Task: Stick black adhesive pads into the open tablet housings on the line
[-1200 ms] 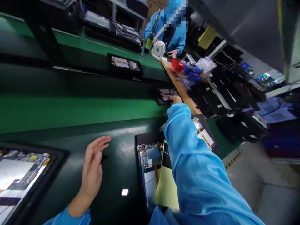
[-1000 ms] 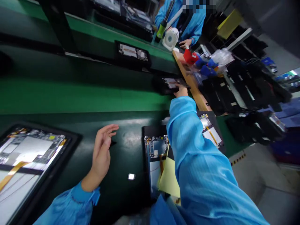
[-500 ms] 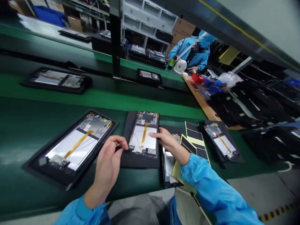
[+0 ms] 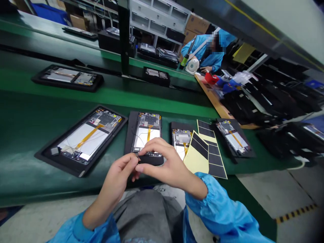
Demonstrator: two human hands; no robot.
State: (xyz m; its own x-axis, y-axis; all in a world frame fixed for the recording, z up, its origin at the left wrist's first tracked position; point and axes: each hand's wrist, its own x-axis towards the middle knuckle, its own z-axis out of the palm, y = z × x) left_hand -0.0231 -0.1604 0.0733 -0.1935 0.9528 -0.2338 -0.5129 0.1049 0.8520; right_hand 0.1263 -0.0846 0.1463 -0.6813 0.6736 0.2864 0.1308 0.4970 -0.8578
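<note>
In front of me an opened tablet (image 4: 149, 131) with a white battery, an orange ribbon and thin wires lies on black foam. Over its near edge my left hand (image 4: 121, 172) pinches a tiny dark part (image 4: 138, 157) at the wires' end. My right hand (image 4: 162, 162) comes in from the right, thumb and forefinger curved apart beside that part; whether they touch it I cannot tell. Left of them lies a larger opened tablet (image 4: 88, 136) in a black tray. A third tablet (image 4: 181, 136) sits partly under yellow sheets with black strips (image 4: 199, 152).
Another opened tablet (image 4: 233, 136) lies at the right of the green bench (image 4: 22, 135). Two more devices rest on the conveyor behind, one at the left (image 4: 68, 78), one in the middle (image 4: 156, 75). A person in blue (image 4: 215, 57) works beyond, near a small white fan (image 4: 192, 66).
My right hand has left the tablet's right edge and come beside my left fingertips. Both hands are now together over the tablet's near edge. The view has shifted slightly.
</note>
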